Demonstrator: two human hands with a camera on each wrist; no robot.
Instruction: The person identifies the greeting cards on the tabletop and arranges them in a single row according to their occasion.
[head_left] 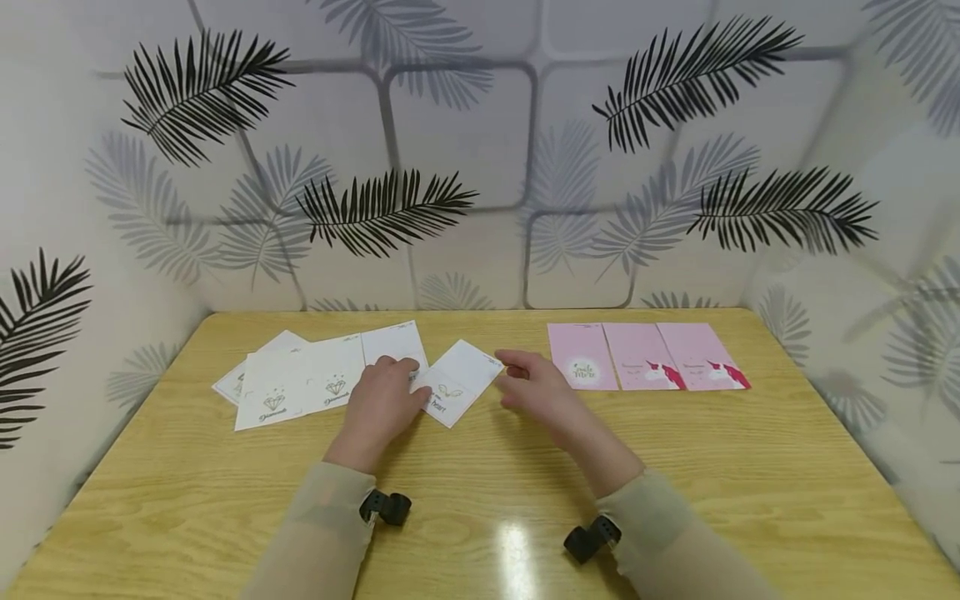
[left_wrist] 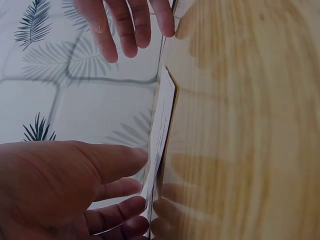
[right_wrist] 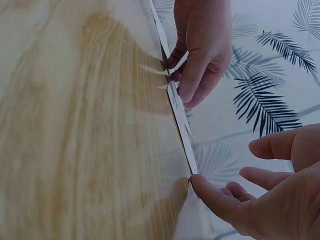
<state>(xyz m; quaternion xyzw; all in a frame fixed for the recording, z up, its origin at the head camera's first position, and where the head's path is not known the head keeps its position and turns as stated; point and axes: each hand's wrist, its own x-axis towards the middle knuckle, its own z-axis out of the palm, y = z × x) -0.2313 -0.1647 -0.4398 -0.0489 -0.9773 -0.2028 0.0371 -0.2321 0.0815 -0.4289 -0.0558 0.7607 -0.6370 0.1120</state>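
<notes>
A white card (head_left: 461,379) with a small winged print and the word "heart" lies turned at an angle mid-table. My left hand (head_left: 381,408) rests at its left side, thumb by the card's edge and fingers over the neighbouring white card (head_left: 392,340). Loosely bent, the fingers of my right hand (head_left: 542,390) are at the card's right corner; in the right wrist view a fingertip meets the end of the thin white card (right_wrist: 181,125). Left of the left hand, white cards with diamond prints (head_left: 273,387) lie side by side, another card (head_left: 234,383) partly beneath.
To the right lies a row of pink cards: one reading "smile more" (head_left: 583,358) and two with unicorns (head_left: 642,357). The wooden table (head_left: 450,517) ends at a wall (head_left: 465,250) with leaf prints. Each wrist wears a black strap device (head_left: 592,537).
</notes>
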